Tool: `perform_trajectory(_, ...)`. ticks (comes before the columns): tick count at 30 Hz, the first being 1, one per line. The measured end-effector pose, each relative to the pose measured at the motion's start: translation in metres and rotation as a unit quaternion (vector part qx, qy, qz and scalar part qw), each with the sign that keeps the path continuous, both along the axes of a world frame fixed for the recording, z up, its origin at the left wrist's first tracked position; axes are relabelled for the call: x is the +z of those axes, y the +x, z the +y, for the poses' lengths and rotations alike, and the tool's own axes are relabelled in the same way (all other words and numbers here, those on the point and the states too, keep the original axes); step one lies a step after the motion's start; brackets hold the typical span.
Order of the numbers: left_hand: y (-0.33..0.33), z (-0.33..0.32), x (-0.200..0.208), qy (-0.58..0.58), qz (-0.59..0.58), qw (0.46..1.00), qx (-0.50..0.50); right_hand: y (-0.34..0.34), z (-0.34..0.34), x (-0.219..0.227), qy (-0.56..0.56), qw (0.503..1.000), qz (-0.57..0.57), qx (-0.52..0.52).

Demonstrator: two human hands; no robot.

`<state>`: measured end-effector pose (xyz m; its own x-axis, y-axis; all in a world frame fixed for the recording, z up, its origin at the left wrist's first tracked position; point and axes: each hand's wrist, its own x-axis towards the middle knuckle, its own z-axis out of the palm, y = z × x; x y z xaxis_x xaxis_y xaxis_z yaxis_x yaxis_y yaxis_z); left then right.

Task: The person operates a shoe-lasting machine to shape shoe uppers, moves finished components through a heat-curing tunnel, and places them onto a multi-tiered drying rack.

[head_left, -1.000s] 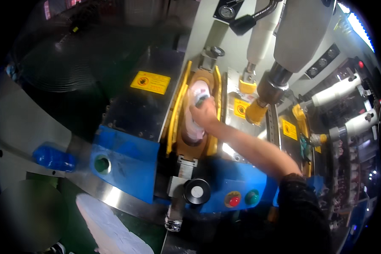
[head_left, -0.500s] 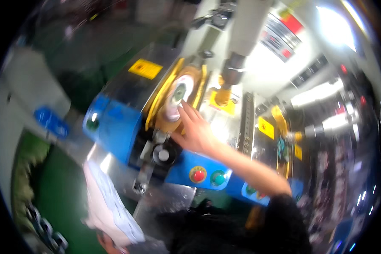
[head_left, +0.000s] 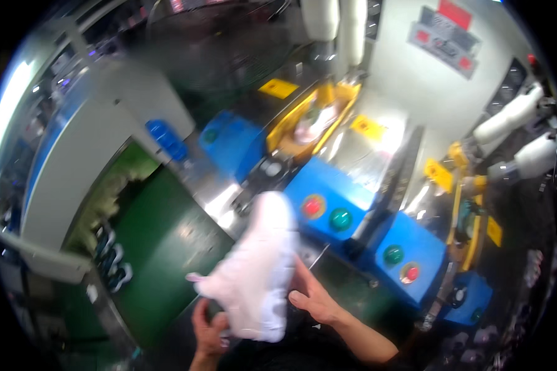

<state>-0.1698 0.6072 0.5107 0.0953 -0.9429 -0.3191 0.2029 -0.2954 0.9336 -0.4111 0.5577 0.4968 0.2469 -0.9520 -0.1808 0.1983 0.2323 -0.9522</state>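
The right hand (head_left: 312,297), pressed a second ago into the yellow cradle (head_left: 309,120) of the press, has come back to the person's body, and a white shoe (head_left: 260,269) that sat low at the left edge half a second ago is now raised between both hands in front of the machine.

The blue shoe press (head_left: 340,198) fills the middle of the view, its body running from upper left to lower right, with straight edges bowed by the lens. To its left a green conveyor belt (head_left: 161,253) slopes down toward the person. The yellow cradle sits at the top of the press with a pale shoe part lying inside it. White shoe lasts (head_left: 513,114) stand out from the machine at the right edge.

The white shoe is held in the air above the near end of the belt, toe pointing up toward the press, sole side to the right. The right hand rests against its sole edge, fingers curled on it. The left hand (head_left: 207,328) grips the heel from below. Red (head_left: 312,206) and green (head_left: 340,218) push buttons sit on the blue panel just beyond the shoe's toe.
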Motion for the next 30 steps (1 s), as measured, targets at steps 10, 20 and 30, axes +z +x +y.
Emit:
perform_trajectory(10,-0.027,-0.007,0.056,-0.301,-0.103,0.870,-0.377,0.042,0.117,-0.024,0.254,0.833,-0.490,0.047)
perform_trajectory(20,0.010,-0.018,0.053,-0.220,0.037,0.810,-0.542,0.156,0.163,-0.022,0.086,0.874,-0.443,-0.181)
perform_trajectory(30,0.017,0.037,0.092,-0.320,0.090,0.689,-0.644,0.181,0.229,-0.007,-0.023,0.820,-0.544,-0.179)
